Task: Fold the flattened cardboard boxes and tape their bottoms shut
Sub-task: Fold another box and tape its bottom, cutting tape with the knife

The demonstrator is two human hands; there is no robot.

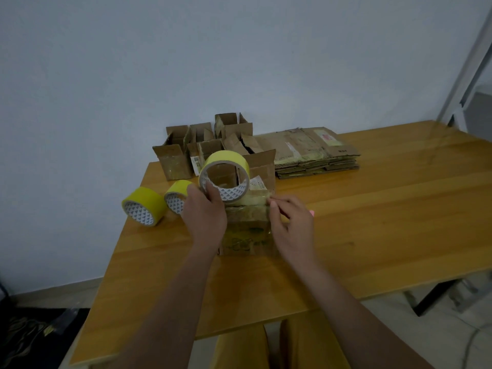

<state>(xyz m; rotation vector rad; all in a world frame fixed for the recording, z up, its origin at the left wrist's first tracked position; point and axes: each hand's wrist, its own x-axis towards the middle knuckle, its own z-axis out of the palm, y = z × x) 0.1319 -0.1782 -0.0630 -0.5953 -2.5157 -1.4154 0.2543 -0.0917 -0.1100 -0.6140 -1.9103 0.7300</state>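
Item: cardboard box [247, 233], near centre of wooden table [372, 209], bottom up, between both hands.
Left hand [206, 214]: fingers curled round yellow tape roll [225, 179], held above the box.
Right hand [291, 225]: fingertips pinching the tape's free end at the box's far right edge.
Step, judged: taping the bottom seam.
Next: press the strip flat along the seam, then sever it.
Flattened boxes [316, 153]: stacked far right.
Folded boxes [202, 145]: far centre.
Spare rolls [145, 205]: left.

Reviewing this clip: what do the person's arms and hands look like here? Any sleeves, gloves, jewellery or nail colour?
Both forearms are bare up to the frame edge: no sleeves, gloves, watch or bracelets show. The left hand has no visible ring. The right hand has pink-painted nails, seen at two fingertips. Yellow clothing covers the lap below.
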